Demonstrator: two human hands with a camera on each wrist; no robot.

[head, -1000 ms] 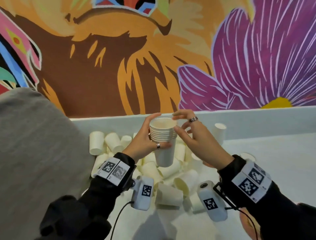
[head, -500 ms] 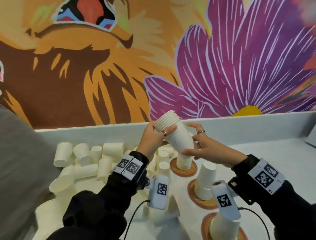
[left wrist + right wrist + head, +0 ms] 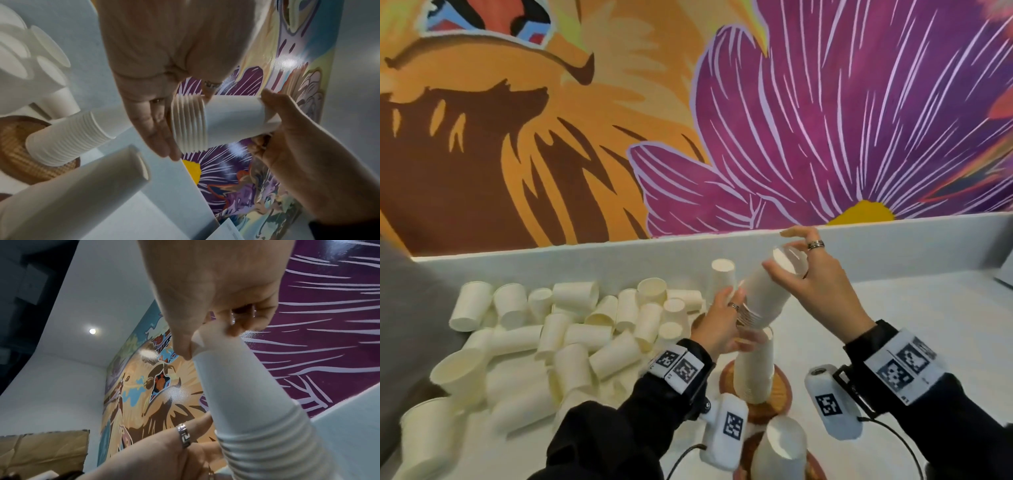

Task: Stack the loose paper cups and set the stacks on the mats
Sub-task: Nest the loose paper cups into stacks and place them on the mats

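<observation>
Right hand: the right hand (image 3: 815,287) pinches the closed bottom end of the held cup stack (image 3: 767,294) between thumb and fingertips, a ring on one finger.
Left hand: the left hand (image 3: 717,322) is at the rimmed open end of the same stack; its fingers (image 3: 156,128) lie fairly straight against the rims, thumb side hidden, so whether it grips or only steadies cannot be told.
Held cup stack: upside down and tilted, bottom end up toward the right hand, rims down toward the left hand, directly above the matted stack and very near its top; contact cannot be told.
Matted stack: an inverted stack of paper cups (image 3: 753,373) stands on a round woven mat (image 3: 780,387), just below the held stack.
Nearer stack: another inverted stack (image 3: 779,448) stands on a second mat (image 3: 815,469), nearer the camera than the matted stack.
Loose cups: a heap of single paper cups (image 3: 571,329) lies on the white table (image 3: 928,315), left of the matted stack; most on their sides.
Backdrop: a painted mural (image 3: 825,120) rises behind the table, beyond the held stack.
</observation>
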